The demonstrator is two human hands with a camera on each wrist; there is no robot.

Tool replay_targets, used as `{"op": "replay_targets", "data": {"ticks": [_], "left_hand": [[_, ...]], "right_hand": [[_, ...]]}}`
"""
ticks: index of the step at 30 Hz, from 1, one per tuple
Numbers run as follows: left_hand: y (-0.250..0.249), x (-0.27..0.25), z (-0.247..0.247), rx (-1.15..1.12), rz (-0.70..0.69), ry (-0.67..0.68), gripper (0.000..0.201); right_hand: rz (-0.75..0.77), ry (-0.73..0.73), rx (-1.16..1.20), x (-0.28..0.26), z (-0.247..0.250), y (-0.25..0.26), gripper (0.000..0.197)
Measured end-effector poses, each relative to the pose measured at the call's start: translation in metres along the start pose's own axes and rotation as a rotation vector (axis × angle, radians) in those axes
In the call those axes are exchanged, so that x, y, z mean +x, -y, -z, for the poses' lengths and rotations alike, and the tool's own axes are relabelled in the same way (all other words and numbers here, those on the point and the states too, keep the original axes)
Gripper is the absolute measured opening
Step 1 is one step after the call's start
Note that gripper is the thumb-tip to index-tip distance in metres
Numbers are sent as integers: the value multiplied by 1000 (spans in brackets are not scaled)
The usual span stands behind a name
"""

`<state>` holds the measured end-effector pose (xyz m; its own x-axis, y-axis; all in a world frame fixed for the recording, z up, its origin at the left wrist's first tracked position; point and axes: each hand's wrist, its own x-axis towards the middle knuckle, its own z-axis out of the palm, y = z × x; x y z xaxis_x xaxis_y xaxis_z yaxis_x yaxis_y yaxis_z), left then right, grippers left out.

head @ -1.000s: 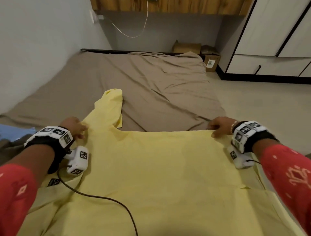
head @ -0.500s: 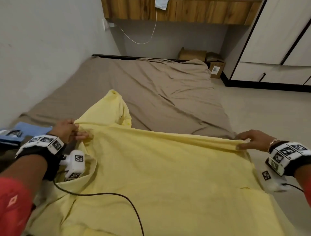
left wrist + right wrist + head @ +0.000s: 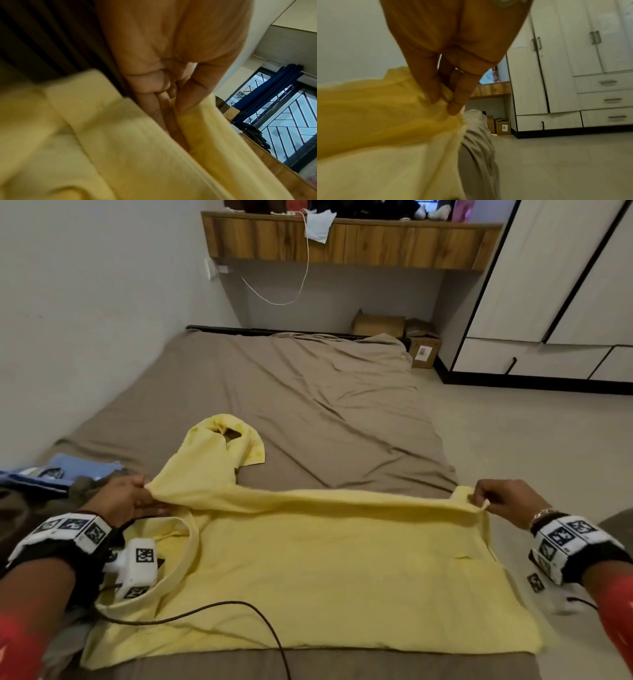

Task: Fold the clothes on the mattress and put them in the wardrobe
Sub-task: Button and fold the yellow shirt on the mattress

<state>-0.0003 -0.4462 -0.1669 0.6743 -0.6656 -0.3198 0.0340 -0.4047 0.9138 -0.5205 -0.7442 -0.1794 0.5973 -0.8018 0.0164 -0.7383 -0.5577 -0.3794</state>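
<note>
Both hands, left hand (image 3: 125,498) and right hand (image 3: 507,500), pinch the yellow T-shirt (image 3: 308,570) fold edge, lifted over the mattress (image 3: 325,392). Mid-fold. Next: probably lay the edge down toward the near hem.

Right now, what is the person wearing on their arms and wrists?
Both arms have red sleeves with a pale pattern. Each wrist wears a black band topped with white blocks printed with black square markers. A small white camera box hangs under the left wrist, trailing a black cable. The right wrist also has a thin bracelet.
</note>
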Motion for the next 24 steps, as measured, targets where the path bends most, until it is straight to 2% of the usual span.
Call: {"op": "replay_targets", "data": {"ticks": [1,2,4,7,9,11,12,14,17,19,21,22,24], "left_hand": [[3,-4,2,2,-5,21,33],[6,-7,5,25,-12,35,34],[12,-11,9,146,-42,53,38],[19,-16,13,433,-92,67,41],[24,-16,11,627,-82,90,42],[28,-14,8,758,-77,88,43],[29,-14,7,804,-82,74,43],[30,-12,6,858,-78,61,41],[16,-20,-2,947,-96,42,25],[-2,-29,-13,1062,-216,-98,22],[-19,-38,-36,1127,-435,-185,28],[-25,-43,-51,1120,-529,-153,30],[-26,-53,-81,1108,-640,48,36]], "right_hand": [[57,10,-65,-8,-6,-5,53],[96,35,-102,-18,-9,-6,49],[174,25,-173,-32,-20,-21,51],[155,25,-233,-50,-32,-24,44],[144,96,-289,-57,-41,-16,38],[184,84,-269,-59,-48,-16,52],[146,54,-241,-60,-47,-15,57],[39,-14,-150,-60,-38,-14,43],[-54,-65,10,-57,-22,-10,49],[-68,3,54,-50,-14,-4,58],[-103,-33,100,-40,-8,-2,61],[-98,-110,116,-34,-4,-1,58],[5,-281,85,-22,4,6,43]]}}
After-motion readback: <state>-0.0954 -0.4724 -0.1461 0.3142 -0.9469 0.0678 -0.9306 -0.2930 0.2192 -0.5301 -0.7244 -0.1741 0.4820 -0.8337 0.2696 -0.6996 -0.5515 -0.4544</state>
